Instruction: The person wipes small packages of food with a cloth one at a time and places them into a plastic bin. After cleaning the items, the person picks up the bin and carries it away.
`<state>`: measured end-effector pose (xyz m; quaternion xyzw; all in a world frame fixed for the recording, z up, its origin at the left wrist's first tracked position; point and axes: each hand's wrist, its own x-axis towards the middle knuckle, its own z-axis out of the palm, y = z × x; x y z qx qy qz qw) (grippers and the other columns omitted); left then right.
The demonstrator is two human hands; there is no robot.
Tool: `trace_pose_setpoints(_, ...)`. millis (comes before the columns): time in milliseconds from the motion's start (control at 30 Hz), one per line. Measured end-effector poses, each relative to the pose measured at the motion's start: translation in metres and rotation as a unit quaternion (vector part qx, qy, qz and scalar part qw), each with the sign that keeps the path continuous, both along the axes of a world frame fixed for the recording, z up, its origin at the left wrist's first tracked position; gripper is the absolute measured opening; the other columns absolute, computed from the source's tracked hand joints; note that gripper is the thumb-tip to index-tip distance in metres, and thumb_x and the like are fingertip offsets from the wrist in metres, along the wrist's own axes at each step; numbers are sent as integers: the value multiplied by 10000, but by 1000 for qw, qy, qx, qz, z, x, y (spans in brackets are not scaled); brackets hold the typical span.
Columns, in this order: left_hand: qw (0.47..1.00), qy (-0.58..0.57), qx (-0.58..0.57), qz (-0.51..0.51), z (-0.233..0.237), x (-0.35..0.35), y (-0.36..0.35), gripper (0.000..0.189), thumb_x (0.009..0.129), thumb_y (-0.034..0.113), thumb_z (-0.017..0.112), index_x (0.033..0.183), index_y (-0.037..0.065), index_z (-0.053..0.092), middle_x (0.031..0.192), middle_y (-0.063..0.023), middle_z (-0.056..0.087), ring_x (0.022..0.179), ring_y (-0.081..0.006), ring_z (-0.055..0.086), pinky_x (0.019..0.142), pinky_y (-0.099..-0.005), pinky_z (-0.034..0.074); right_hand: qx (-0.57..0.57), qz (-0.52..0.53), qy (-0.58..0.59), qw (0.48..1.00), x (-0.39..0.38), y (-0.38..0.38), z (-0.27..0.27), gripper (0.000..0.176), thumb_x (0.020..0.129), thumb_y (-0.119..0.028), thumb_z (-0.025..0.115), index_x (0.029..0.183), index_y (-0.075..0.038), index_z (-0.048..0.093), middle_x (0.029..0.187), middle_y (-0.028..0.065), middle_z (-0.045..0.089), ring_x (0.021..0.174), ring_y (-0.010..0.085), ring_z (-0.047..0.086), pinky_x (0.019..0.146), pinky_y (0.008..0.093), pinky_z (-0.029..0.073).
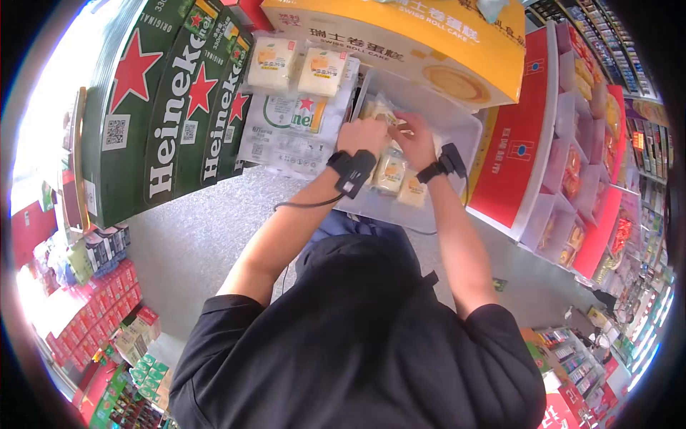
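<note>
Both hands are close together inside a translucent plastic bin of wrapped bread packets. My left hand is closed, with its back towards me and its fingertips hidden. Beside it, my right hand has its fingers bent inward in a pinch near the left fingers. What the fingers hold between them is too small and covered to make out. One wrapped bread packet shows just beyond the hands. Nearer me in the bin lie another bread packet and a packet partly past the right wrist.
Left of the bin, two white bread packets lie on a plastic-wrapped Heineken pack. Green Heineken cartons stand farther left. A yellow Swiss roll cake box is behind the bin. On the right rises a red-sided snack display.
</note>
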<state>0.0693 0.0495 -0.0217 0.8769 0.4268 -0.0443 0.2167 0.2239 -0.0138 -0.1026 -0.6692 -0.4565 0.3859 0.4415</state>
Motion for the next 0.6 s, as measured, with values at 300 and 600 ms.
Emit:
trace_pose_setpoints(300,993,30,63,99,-82,27,-5,221,901,185,560,1005,17,659,894,-152,732,768,-286,741,640,-405,601,65,-11,-89,994,-16,12,-35,440,787,17,718,1219,-20,641,1192,144,564,847,185,657,651,288,576)
trace_pose_setpoints(600,939,-263,-15,221,65,-81,-7,299,915,222,620,1189,101,615,1121,-131,656,904,-357,663,738,-474,527,98,-45,17,994,-15,39,110,284,901,-130,687,1158,-10,674,994,73,721,851,124,651,760,286,529)
